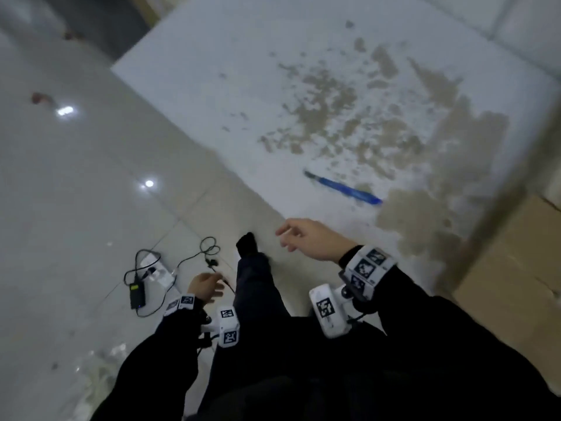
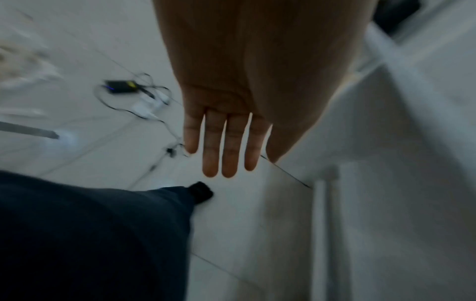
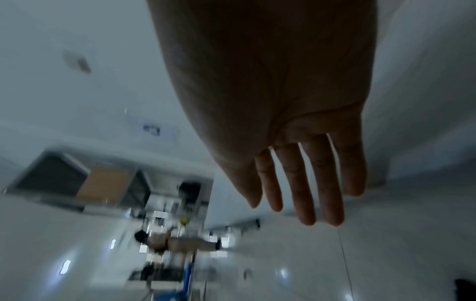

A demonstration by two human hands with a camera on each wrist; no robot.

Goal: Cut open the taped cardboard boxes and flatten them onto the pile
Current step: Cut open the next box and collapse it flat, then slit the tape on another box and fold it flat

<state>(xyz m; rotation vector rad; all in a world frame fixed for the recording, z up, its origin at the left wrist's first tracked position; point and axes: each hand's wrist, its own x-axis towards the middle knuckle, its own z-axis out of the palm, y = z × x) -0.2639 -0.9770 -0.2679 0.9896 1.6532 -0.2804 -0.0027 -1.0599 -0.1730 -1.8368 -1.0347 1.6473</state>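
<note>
Your left hand (image 1: pixel 204 285) hangs low at 7 o'clock, fingers (image 2: pixel 229 146) straight and slack, holding nothing. Your right hand (image 1: pixel 312 238) floats at 5 o'clock, fingers (image 3: pixel 304 183) loosely spread and empty, just above the near edge of the bench (image 1: pixel 212 80). That bench top is a flat, pale slab whose white coating is scraped away in rough tan patches. A slim blue knife (image 1: pixel 344 188) lies flat on it at 3 o'clock, well apart from both hands. A brown cardboard box (image 1: pixel 516 284), matte and square-edged, sits against the bench at 4 o'clock. On the glossy tiled floor (image 1: pixel 60 208) at 8 o'clock lie a black power brick (image 1: pixel 136 294) and looping thin cables (image 1: pixel 194 256), near your left hand.
</note>
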